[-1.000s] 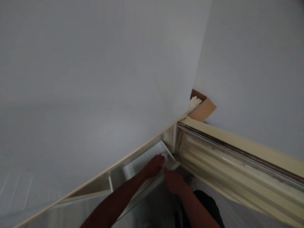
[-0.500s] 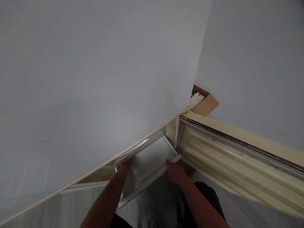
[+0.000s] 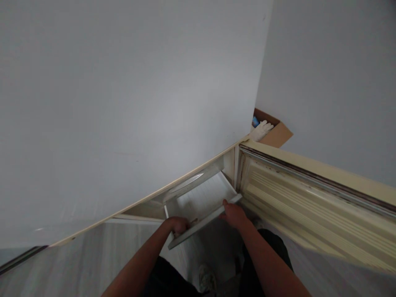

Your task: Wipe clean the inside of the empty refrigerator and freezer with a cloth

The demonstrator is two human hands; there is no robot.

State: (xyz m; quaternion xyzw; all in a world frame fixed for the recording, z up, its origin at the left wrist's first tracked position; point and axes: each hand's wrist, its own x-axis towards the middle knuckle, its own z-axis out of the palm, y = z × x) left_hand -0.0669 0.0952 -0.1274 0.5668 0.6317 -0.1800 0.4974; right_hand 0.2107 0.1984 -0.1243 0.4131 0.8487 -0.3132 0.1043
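Note:
A white drawer [image 3: 202, 202] stands pulled out from below a large white top surface [image 3: 123, 103]. My left hand [image 3: 178, 225] is closed on the left end of the drawer's front edge. My right hand [image 3: 235, 214] grips the right end of the same front edge, thumb over the rim. Both forearms reach in from the bottom of the view. Nothing shows inside the drawer.
A cream ribbed door panel [image 3: 309, 202] with stained seams runs along the right. Behind it sits an open cardboard box [image 3: 276, 134] with a white glove [image 3: 262, 130] hanging out. White wall [image 3: 334, 82] lies at the right. Grey floor [image 3: 77, 268] and my shoe [image 3: 206, 280] are below.
My left hand left the inside of the drawer and took hold of its front edge at the left. The drawer has slid further out towards me.

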